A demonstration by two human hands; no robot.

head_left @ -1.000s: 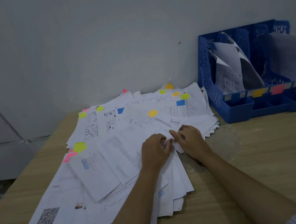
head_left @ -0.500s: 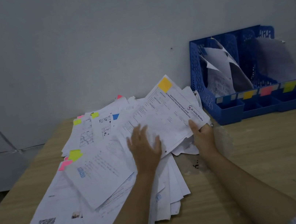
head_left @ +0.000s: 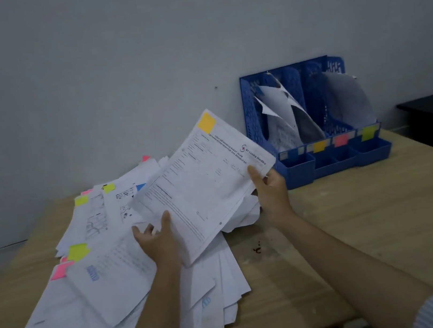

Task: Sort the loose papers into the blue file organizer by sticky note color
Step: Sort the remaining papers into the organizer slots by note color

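Nearest, loose papers [head_left: 121,284] lie fanned over the wooden table [head_left: 359,226], several bearing green and pink notes. Above them the left hand [head_left: 157,238] pinches the lower edge of a printed sheet [head_left: 202,191], thumb on top, and the right hand [head_left: 269,188] grips its right edge; an orange sticky note [head_left: 206,122] marks its far corner. Beyond, against the wall, stands the blue file organizer [head_left: 252,119] with colour tabs.
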